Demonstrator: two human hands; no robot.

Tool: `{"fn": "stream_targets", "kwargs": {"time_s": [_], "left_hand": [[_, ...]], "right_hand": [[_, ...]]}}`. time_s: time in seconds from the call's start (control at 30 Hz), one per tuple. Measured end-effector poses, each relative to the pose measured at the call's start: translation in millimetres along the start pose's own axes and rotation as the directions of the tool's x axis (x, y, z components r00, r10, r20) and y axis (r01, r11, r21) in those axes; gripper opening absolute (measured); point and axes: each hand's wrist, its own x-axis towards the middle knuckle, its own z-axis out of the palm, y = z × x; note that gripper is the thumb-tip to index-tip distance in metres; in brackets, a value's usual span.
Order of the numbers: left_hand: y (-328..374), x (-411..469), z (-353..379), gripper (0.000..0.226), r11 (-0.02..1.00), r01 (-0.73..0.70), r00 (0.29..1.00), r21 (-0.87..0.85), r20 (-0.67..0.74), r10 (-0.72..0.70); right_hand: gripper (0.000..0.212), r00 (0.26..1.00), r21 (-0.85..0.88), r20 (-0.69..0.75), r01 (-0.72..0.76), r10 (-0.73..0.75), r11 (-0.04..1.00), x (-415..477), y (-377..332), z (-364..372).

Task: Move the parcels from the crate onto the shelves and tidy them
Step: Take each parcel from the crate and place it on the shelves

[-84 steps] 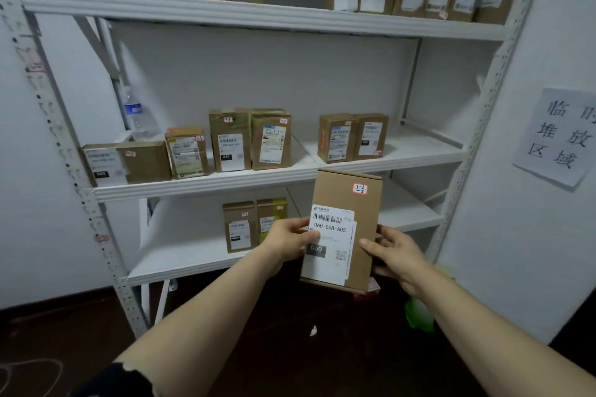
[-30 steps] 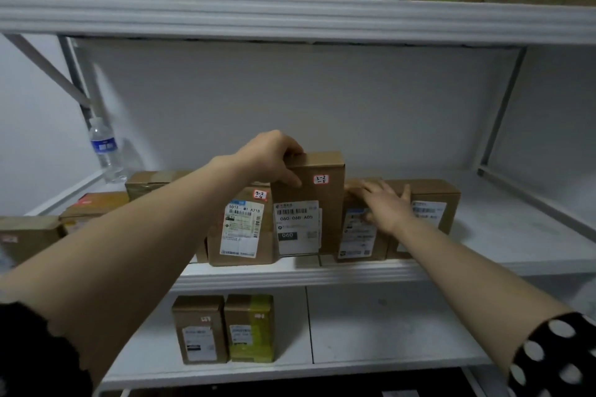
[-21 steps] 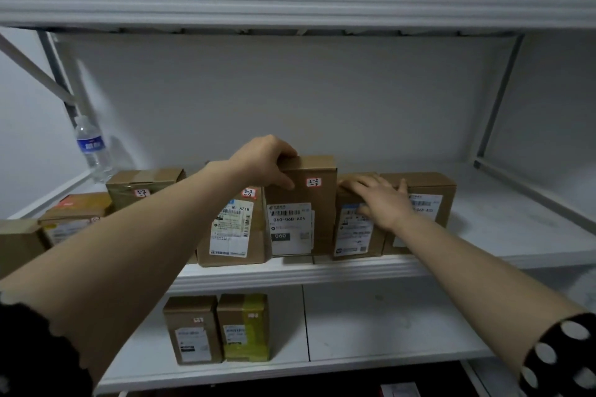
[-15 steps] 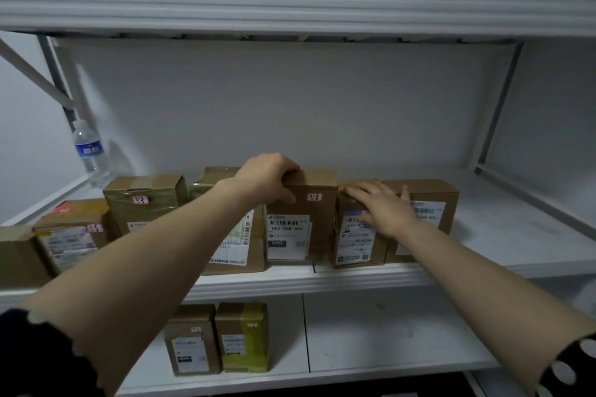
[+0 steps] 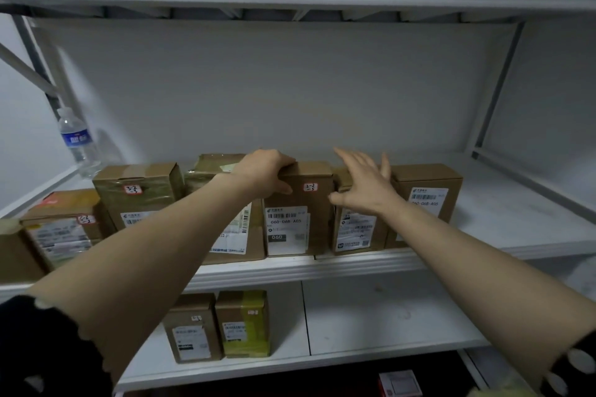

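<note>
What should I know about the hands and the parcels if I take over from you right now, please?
Left hand: grips the top edge of the 060 parcel.
Right hand: open, fingers spread, in front of the neighbouring parcel; I cannot tell whether it touches.
Parcels: the 060 parcel stands upright in the row on the middle shelf, label forward. Two small parcels stand on the lower shelf.
Done: this parcel is on the shelf.
Left: let go, square up the row, then fetch the next one from the crate, which is out of view.
</note>
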Motion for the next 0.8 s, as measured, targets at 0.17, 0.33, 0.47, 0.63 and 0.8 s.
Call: {"fn": "stream_targets", "kwargs": {"time_s": [0.17, 0.33, 0.47, 0.63, 0.8], "left_hand": [[-2.6, -1.7, 2.7, 0.058, 0.988, -0.021, 1.000, 0.151, 0.021, 0.018], [-3.0, -4.8, 7.2, 0.065, 0.965, -0.030, 1.000, 0.260, 0.012, 0.027], [-4.6, -2.1, 13.7, 0.079, 0.947, -0.032, 0.999, 0.321, 0.015, 0.029], [-6.1, 0.4, 15.6, 0.081, 0.940, -0.035, 0.999, 0.340, 0.008, 0.034], [-9.5, 5.7, 20.2, 0.076, 0.942, -0.027, 0.999, 0.333, -0.030, 0.040]], "right_hand": [[0.082, 0.992, -0.009, 0.056, 0.115, -0.114, 0.993, 11.3, -27.1, -2.0], [0.074, 0.989, -0.150, 0.084, 0.132, -0.121, 0.980, 16.6, -33.7, 0.5], [0.094, 0.988, -0.267, 0.090, 0.146, -0.126, 0.952, 16.4, -36.2, 10.7], [0.095, 0.992, -0.304, 0.026, 0.127, -0.125, 0.944, 18.1, -39.7, 19.2], [0.092, 0.993, -0.280, 0.010, 0.120, -0.122, 0.953, 24.5, -38.1, 24.9]]}}
